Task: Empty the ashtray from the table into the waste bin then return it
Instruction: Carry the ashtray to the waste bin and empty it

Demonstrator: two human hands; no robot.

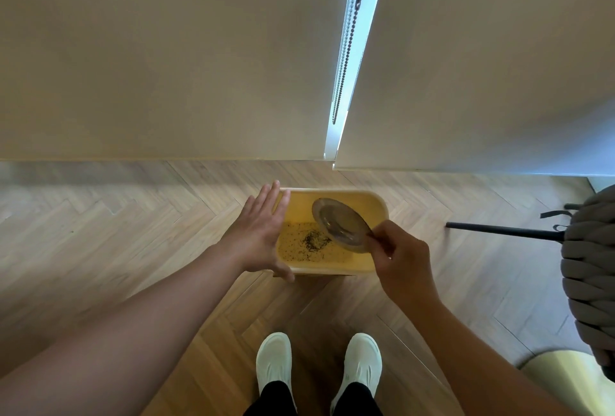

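A round glass ashtray (341, 224) is tipped on its side over a yellow waste bin (372, 202) that stands on the floor near the wall. My right hand (401, 257) grips the ashtray by its lower right rim. Dark ash and crumbs (311, 242) lie on the bottom of the bin. My left hand (261, 232) is flat with fingers spread, hovering at the bin's left rim and holding nothing.
Herringbone wood floor all around. Roller blinds (466, 66) with a bead chain (347, 39) hang just behind the bin. A grey knitted seat with a black leg (499, 231) stands at the right. My two white shoes (317, 365) are below the bin.
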